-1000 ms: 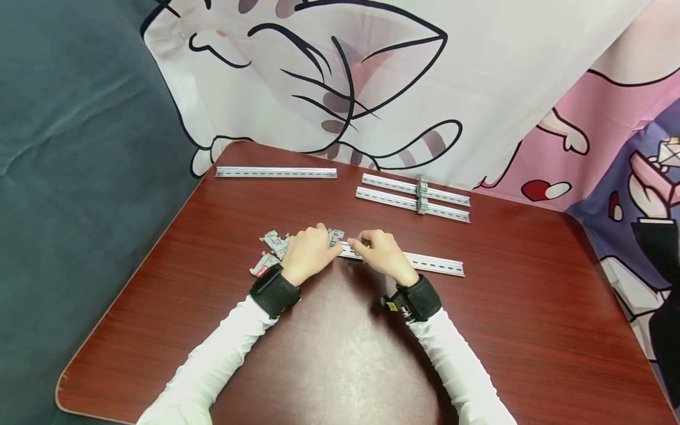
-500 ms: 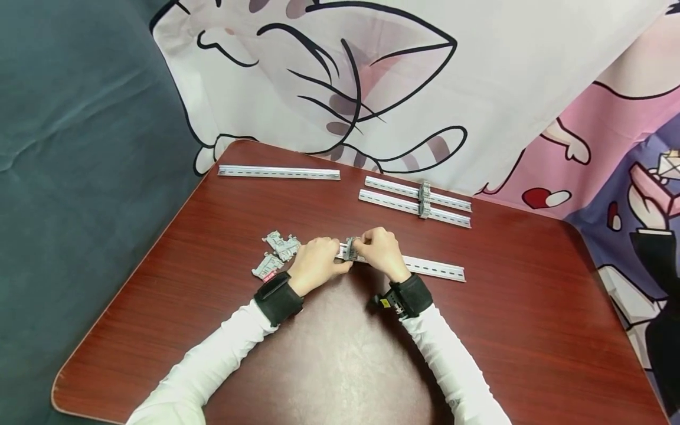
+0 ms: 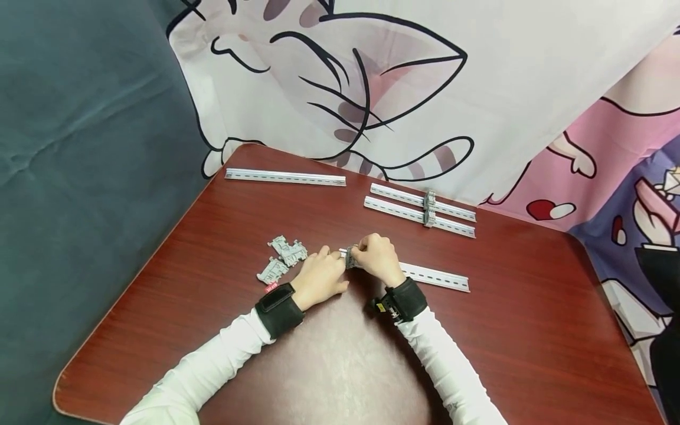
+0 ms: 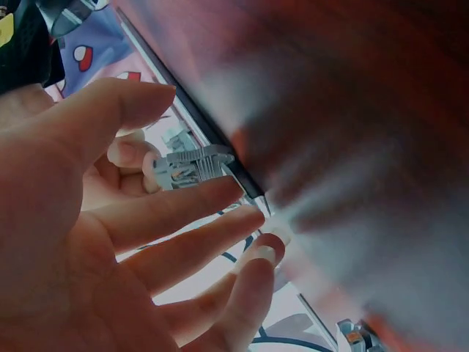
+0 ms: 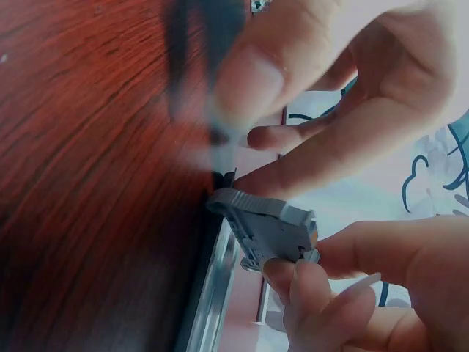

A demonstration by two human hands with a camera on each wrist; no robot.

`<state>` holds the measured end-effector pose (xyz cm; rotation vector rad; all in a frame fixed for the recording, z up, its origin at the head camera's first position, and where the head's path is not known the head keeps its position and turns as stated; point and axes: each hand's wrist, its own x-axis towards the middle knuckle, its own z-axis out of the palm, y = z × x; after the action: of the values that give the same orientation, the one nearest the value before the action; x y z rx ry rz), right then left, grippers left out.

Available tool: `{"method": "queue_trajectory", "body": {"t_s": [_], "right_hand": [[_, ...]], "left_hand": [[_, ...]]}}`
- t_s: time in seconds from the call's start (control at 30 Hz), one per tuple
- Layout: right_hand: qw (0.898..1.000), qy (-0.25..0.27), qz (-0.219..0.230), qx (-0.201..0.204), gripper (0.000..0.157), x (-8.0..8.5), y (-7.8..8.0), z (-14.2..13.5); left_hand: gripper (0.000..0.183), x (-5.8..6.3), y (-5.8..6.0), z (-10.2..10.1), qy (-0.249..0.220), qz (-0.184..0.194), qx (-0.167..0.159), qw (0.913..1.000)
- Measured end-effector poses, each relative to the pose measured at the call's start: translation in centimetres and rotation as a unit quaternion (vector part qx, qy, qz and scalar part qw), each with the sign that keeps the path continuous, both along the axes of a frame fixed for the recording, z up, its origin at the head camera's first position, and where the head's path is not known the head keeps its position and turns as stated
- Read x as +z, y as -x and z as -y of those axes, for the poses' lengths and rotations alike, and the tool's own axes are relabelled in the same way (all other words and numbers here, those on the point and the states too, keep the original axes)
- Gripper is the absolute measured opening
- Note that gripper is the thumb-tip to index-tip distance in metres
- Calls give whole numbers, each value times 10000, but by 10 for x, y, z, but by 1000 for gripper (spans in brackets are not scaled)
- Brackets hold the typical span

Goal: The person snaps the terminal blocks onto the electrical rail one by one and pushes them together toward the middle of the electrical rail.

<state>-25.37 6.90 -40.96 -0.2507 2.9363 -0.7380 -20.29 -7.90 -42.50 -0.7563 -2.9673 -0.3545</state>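
A slotted metal DIN rail [image 3: 435,276] lies across the table in front of the person. My right hand [image 3: 378,260] pinches a grey terminal block [image 5: 267,227] between thumb and fingers at the rail's left part. The block stands on edge against the rail; whether it is clipped on cannot be seen. Just left of it is my left hand [image 3: 321,277], its fingers stretched out and spread in the left wrist view, fingertips by the rail and holding nothing. Several loose grey terminal blocks [image 3: 289,252] lie left of that hand, one with a red marking.
Near the back edge lies a bare rail [image 3: 285,176] at the left. Two parallel rails [image 3: 393,206] at the back right carry grey blocks [image 3: 429,208] across their middles. A printed cloth [image 3: 414,94] hangs behind the brown table [image 3: 531,330].
A block has come from beside the left hand to the rail, where the right hand now pinches it. The left hand has drawn slightly back toward the person. The head view has shifted a little.
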Motion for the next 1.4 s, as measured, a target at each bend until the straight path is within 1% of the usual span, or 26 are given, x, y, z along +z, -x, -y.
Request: {"method": "queue_trajectory", "body": {"t_s": [0.1,0.27,0.37,0.47,0.63,0.8,0.97,1.2,1.33,1.4], "right_hand": [[9998,-102,-75,-122,24,-2,-1,3],[9978,-345,-444,-346,38,-5,-2,12],[9958,-443,-710,-358,39,-6,-3,19],[9951,-413,-806,-390,36,-5,-4,24],[9951,-460,-739,-469,26,-2,-3,29],[9952,-626,-641,-396,20,-3,0,35],[9954,-712,-541,-334,21,-6,1,38],[9955,-700,-471,-439,18,-12,2,31],[9955,-616,-579,-428,20,-13,1,31],[9955,-578,-612,-438,22,-12,0,32]], "left_hand": [[33,0,-2,-1,24,140,-57,9999],[41,3,-2,-2,126,219,-147,9996],[43,4,-3,-2,196,252,-233,9992],[42,4,-4,-2,178,326,-330,9988],[39,6,-5,-2,16,405,-351,9986],[31,7,-7,2,-127,446,-318,9984],[25,5,-10,4,-207,507,-365,9978],[27,5,-7,1,-55,733,-325,9968],[24,4,-6,7,-262,791,-212,9963],[20,4,-6,13,-437,646,-132,9969]]}}
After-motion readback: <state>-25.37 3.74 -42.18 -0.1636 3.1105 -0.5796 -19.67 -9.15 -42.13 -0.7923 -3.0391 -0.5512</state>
